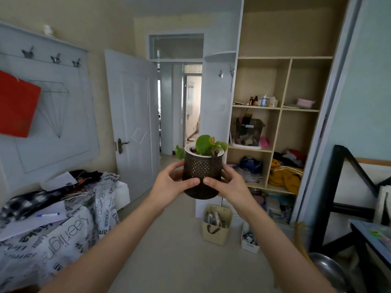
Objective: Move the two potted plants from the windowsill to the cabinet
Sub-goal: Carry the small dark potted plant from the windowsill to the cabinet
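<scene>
A potted plant [202, 166] with a dark textured pot, white inner rim and green leaves is held upright at chest height in the middle of the view. My left hand [171, 182] wraps its left side and my right hand [229, 183] wraps its right side, thumbs meeting across the front. Ahead to the right stands the open cabinet [280, 127] with beige shelves holding bottles, a bin and clothes. No second potted plant or windowsill is in view.
A white door [132, 123] stands open ahead into a hallway. A cluttered bed with printed cloth [53, 225] is at left. A paper bag [215, 224] and small box [249, 240] sit on the floor before the cabinet. A black frame [347, 187] stands at right.
</scene>
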Action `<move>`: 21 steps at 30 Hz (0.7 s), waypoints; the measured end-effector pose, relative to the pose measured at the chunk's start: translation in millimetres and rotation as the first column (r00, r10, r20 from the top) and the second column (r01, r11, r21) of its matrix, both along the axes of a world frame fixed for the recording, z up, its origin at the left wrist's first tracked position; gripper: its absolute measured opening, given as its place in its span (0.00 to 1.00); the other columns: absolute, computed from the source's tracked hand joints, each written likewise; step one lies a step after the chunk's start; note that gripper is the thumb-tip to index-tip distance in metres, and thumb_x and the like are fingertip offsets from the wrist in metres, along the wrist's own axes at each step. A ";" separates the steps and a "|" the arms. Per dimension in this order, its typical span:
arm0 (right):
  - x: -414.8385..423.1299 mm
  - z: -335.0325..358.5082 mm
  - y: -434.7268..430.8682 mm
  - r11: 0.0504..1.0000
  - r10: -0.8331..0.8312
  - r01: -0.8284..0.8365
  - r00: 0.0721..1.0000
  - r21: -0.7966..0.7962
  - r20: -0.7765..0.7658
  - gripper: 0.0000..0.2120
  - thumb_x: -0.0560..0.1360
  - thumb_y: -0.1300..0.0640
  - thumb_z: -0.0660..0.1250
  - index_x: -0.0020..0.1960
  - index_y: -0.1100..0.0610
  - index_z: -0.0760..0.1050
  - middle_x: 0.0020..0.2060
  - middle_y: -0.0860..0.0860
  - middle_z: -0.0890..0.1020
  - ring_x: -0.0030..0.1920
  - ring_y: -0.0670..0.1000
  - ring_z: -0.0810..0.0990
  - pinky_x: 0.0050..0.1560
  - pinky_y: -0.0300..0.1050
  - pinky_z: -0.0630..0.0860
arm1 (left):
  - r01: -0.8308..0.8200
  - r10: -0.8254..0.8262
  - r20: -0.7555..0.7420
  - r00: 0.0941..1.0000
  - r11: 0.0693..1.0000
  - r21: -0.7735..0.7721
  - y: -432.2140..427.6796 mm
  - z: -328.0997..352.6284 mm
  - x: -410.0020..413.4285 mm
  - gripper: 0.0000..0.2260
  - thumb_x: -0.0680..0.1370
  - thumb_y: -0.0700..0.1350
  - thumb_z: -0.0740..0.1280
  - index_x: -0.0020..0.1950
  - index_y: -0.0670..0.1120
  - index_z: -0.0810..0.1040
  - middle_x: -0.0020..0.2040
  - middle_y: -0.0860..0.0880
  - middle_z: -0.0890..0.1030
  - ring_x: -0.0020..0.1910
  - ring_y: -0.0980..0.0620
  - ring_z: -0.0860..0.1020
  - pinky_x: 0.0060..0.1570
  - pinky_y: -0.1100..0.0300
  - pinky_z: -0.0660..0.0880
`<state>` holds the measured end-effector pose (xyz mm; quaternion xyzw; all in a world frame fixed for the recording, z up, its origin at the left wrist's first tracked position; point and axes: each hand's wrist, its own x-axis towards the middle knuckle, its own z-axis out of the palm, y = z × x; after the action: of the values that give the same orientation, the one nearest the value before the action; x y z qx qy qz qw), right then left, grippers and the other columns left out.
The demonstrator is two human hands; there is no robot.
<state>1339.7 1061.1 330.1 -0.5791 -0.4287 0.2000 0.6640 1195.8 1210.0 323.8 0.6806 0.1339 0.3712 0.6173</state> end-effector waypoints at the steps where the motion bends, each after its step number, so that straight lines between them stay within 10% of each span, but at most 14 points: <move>1: 8.0 -2.2 7.1 1.000 0.002 -0.002 1.000 -0.003 -0.003 0.28 0.69 0.57 0.81 0.64 0.41 0.77 0.57 0.39 0.84 0.56 0.42 0.85 0.50 0.41 0.84 | -0.004 0.004 -0.005 1.000 1.000 0.000 7.2 -1.9 6.7 0.37 0.58 0.51 0.85 0.65 0.52 0.78 0.57 0.48 0.86 0.56 0.49 0.85 0.51 0.49 0.83; 7: 55.6 -9.9 68.0 1.000 -0.009 0.008 1.000 -0.015 -0.013 0.35 0.68 0.58 0.81 0.72 0.49 0.74 0.63 0.47 0.83 0.61 0.49 0.84 0.59 0.53 0.84 | -0.022 0.022 -0.018 1.000 1.000 0.012 67.2 -9.6 52.4 0.40 0.54 0.57 0.85 0.64 0.53 0.78 0.56 0.50 0.86 0.55 0.50 0.85 0.49 0.51 0.83; 21: 139.1 9.7 228.4 0.992 -0.127 0.127 0.992 -0.012 0.018 0.28 0.69 0.55 0.81 0.64 0.39 0.76 0.58 0.38 0.83 0.54 0.40 0.85 0.49 0.41 0.84 | 0.111 -0.110 -0.014 0.994 0.992 0.052 246.8 11.7 155.6 0.38 0.58 0.53 0.85 0.66 0.53 0.77 0.59 0.50 0.85 0.56 0.54 0.84 0.48 0.54 0.84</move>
<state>1478.9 1289.5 339.8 -0.6112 -0.3954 0.1552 0.6679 1351.5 1456.9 335.5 0.7049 0.0895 0.3362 0.6181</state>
